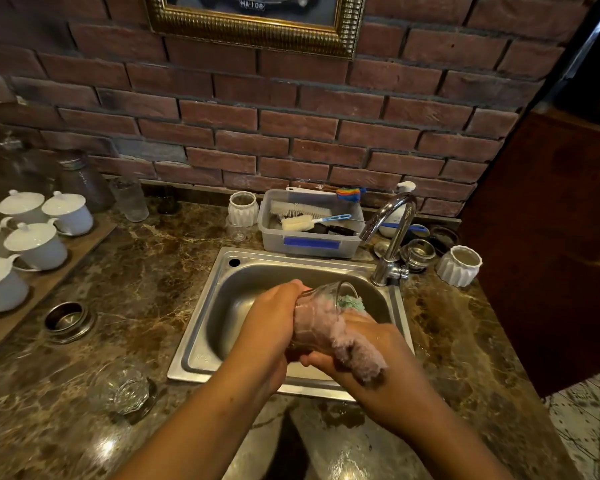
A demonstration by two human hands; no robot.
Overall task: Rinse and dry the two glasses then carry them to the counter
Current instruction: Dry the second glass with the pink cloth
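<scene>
Over the steel sink (205,306) my left hand (269,320) grips a clear glass (321,299) that lies tilted, its mouth pointing up and to the right. A fluffy pink cloth (343,344) is wrapped around and stuffed into the glass, with a green patch at the mouth. My right hand (364,341) holds the cloth from below and to the right. A second clear glass (127,389) stands on the marble counter (146,278) to the left of the sink, apart from both hands.
A chrome tap (392,233) rises at the sink's back right corner. Behind the sink is a plastic tub of brushes (310,226). White lidded cups (35,237) stand on a wooden tray at left. A metal ring (68,320) lies in the counter. A white ribbed cup (459,265) stands at right.
</scene>
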